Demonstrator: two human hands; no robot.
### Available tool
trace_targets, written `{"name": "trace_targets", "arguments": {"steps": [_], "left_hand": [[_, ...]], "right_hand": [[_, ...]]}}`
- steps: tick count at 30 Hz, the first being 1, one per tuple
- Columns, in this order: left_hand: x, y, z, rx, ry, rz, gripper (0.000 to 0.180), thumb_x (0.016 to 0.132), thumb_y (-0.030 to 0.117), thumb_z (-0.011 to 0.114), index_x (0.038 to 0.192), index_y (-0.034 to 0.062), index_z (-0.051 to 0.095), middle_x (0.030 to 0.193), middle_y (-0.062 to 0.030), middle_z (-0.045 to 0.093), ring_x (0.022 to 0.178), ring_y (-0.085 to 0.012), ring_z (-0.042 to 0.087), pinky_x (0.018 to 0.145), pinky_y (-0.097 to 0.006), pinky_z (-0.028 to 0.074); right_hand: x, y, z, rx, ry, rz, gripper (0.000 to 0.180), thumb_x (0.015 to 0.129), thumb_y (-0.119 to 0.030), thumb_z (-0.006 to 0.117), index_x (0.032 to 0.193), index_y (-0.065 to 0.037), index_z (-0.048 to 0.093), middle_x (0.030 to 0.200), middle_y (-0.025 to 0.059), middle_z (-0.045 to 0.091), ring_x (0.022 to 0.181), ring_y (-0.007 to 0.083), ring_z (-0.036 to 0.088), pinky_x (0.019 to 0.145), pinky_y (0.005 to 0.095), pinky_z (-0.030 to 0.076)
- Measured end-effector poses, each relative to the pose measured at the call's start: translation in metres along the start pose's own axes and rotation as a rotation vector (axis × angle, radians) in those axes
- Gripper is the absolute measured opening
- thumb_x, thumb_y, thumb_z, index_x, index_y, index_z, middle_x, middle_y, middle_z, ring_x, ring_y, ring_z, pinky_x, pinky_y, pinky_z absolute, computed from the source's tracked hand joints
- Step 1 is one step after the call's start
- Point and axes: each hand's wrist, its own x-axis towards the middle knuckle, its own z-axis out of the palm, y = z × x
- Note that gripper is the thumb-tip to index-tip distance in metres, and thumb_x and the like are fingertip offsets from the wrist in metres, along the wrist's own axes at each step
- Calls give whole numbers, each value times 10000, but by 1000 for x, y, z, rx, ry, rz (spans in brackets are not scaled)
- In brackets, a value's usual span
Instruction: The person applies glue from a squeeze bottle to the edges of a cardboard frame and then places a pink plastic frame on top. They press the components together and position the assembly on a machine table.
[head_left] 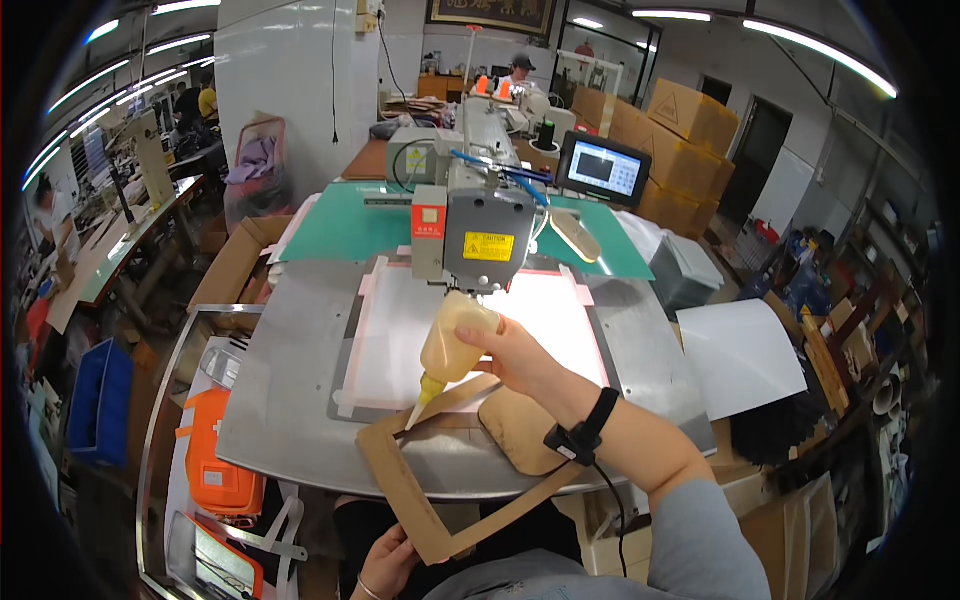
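Right hand [515, 355] grasping a soft yellowish squeeze bottle [455, 340], inverted so that its tapered nozzle [420, 405] points down and left onto the upper strip of a brown cardboard frame [420, 495]; the tilt lets the contents run to the tip. Left hand [385, 565], at the lower edge, pinches the frame's near corner, steadying it where it overhangs the front of the grey metal work table [290, 400]. A tan sole-shaped piece [520, 425] lies flat on the table just beside the frame, under the right wrist, which carries a black strap [585, 428] with a cable. Behind the bottle stands the head of an industrial sewing machine [475, 225] over a pale pink template [400, 345]; a small monitor [603, 168] sits to its right
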Motion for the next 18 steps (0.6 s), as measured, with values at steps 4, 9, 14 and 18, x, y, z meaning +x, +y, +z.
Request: {"name": "trace_targets", "arguments": {"steps": [4,9,14,18], "left_hand": [[0,1,3,-12,-40,21,359,882,122,514,1213,4,440,1077,-59,562,975,-167,553,835,-290,449],[1,0,6,-13,-23,31,357,889,139,510,1215,11,442,1064,-57,564,954,-161,555,824,-290,451],[-2,-1,-1,81,81,-35,370,913,132,445,1236,-36,379,1126,-103,513,999,-223,546,875,-349,439],[7,-5,-2,56,-27,-86,379,930,162,421,1250,-35,370,1167,-101,491,1033,-209,530,917,-324,412]], "right_hand": [[-3,1,1,2,18,5,411,789,-202,667,1136,-69,493,1051,51,564,957,151,574,781,319,507],[-4,3,1,-25,29,-10,402,792,-186,663,1136,-67,492,1049,49,569,954,157,575,784,313,503],[-1,12,10,-29,31,-32,393,785,-194,671,1119,-67,506,1045,40,576,929,158,580,772,322,498],[-12,13,-1,-87,121,-62,361,789,-198,665,1083,-41,528,993,54,596,909,167,588,772,335,506]]}}
